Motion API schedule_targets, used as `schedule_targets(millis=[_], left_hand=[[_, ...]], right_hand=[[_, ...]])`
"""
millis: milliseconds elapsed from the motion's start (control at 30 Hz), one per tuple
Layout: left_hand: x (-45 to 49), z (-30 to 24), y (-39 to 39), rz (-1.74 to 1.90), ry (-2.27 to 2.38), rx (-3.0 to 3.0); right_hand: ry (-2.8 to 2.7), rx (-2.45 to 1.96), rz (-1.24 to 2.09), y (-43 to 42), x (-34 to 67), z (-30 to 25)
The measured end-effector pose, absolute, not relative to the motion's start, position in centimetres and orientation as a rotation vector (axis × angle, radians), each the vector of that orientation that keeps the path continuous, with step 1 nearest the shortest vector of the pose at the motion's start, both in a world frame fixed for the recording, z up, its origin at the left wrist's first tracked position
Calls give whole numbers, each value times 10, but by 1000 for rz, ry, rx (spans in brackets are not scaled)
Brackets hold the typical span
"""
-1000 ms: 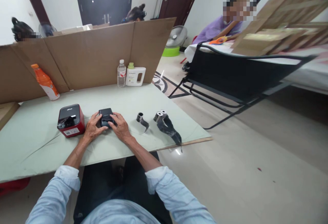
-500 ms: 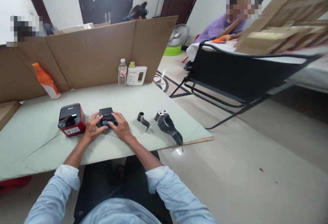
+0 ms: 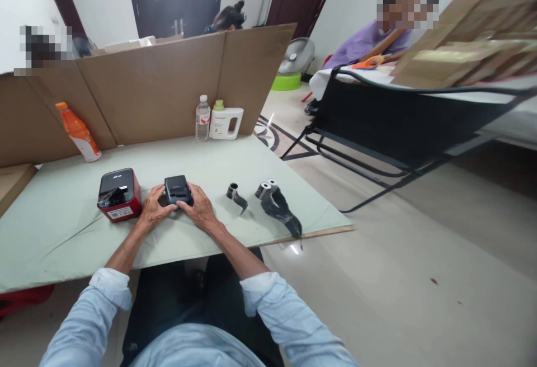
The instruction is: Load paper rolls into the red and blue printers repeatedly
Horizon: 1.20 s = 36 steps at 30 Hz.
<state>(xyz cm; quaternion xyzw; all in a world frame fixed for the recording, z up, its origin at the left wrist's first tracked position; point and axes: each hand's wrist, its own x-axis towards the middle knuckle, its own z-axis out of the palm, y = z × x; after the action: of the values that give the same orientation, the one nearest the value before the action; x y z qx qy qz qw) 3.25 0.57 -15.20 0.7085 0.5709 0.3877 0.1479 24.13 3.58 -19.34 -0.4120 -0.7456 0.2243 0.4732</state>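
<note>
Both of my hands grip a small black portable printer (image 3: 178, 187) on the table. My left hand (image 3: 154, 209) is closed on its left side, thumb at the near edge. On the opposite side, my right hand (image 3: 201, 206) is closed around it, its thumb also at the near edge. The printer's top cover looks flat and closed. Just left of my left hand stands a red and black box-shaped machine (image 3: 119, 194) with a white label on its front. To the right of my right hand lie a small roll with a dark strip (image 3: 237, 198) and a pair of rolls with a longer dark strip (image 3: 279, 210).
On the pale green table (image 3: 168, 260), an orange bottle (image 3: 79, 132), a clear water bottle (image 3: 203, 118) and a white jug (image 3: 225, 123) stand along a cardboard screen (image 3: 155, 84). A black folding frame (image 3: 377, 118) stands right, near a person in purple (image 3: 356, 48).
The printer's cover, which looked raised between my thumbs, now lies flat. My hands stay at its sides. The view has shifted slightly.
</note>
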Motion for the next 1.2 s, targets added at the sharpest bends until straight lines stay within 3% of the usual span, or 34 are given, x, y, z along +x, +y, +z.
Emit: schedule_targets(millis=[333,633,1200], left_hand=[[29,-130,6,991,1536,1887],[39,-134,39,1091,1830,1402],[39,-131,60,1168,1670,1124]], right_hand=[[-1824,-1020,583,33,242,-189],[-1840,-1049,603,34,240,-190],[-1865,-1052,654,35,241,-188]])
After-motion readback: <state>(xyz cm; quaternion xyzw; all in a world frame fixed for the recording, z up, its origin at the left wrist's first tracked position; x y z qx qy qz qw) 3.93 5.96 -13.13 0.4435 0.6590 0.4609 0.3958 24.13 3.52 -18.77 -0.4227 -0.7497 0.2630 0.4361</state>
